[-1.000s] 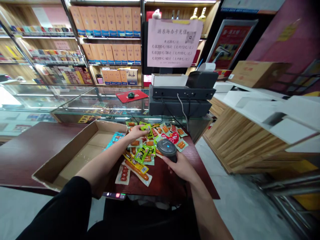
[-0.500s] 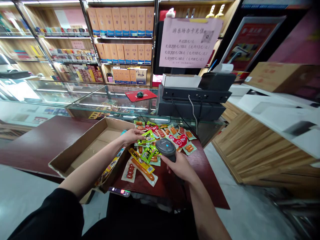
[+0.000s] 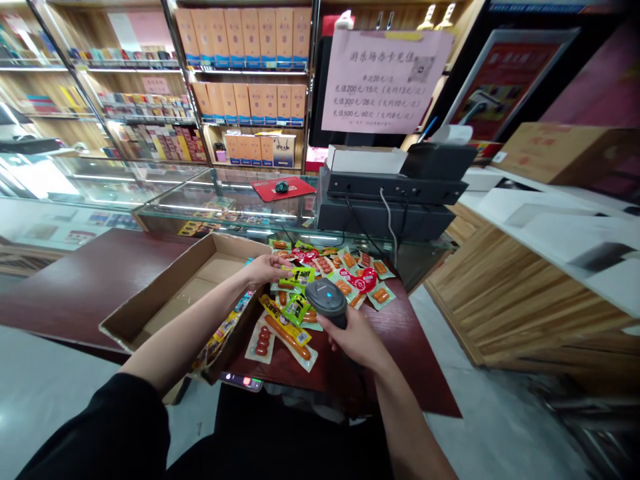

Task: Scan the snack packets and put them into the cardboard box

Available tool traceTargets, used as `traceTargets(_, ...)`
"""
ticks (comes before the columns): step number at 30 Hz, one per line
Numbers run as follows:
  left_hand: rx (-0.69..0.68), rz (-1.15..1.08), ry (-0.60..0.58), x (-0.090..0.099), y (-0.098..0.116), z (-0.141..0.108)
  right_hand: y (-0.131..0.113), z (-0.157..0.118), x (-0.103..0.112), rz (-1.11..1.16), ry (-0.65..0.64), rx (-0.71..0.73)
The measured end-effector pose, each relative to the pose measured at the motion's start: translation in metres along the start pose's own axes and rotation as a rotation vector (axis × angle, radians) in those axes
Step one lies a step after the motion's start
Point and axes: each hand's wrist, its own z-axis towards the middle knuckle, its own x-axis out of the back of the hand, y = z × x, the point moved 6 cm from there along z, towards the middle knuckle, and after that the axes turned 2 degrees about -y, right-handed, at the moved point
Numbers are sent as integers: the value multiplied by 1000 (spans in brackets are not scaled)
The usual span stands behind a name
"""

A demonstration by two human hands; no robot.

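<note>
My right hand (image 3: 356, 335) is wrapped round the grip of a dark barcode scanner (image 3: 326, 297), its head tilted toward the snacks on the left. Between the fingers of my left hand (image 3: 267, 270) is the end of a green snack packet (image 3: 299, 275), held just above the pile. Another green packet (image 3: 297, 309) lies below it, partly behind the scanner. Closer to me are a long sausage in a yellow wrapper (image 3: 287, 327) and a clear pack of small red sausages (image 3: 262, 341). Red packets (image 3: 361, 280) and more sealed sausages (image 3: 381, 295) spread to the right.
An open cardboard box (image 3: 187, 293) stands left of the pile on the dark red table (image 3: 90, 287). Behind is a glass counter (image 3: 225, 193) with a mouse (image 3: 281, 187) and a black cash-register unit (image 3: 385, 210). A phone (image 3: 241, 381) lies at the near edge.
The scanner has moved slightly left and down, closer to the green packet in my left hand. That packet now lies flatter. The view has shifted a little.
</note>
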Motion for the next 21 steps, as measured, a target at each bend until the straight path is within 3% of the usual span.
traceTargets(21, 10, -3, 9, 4, 4, 3, -1, 1, -1, 23, 9, -5)
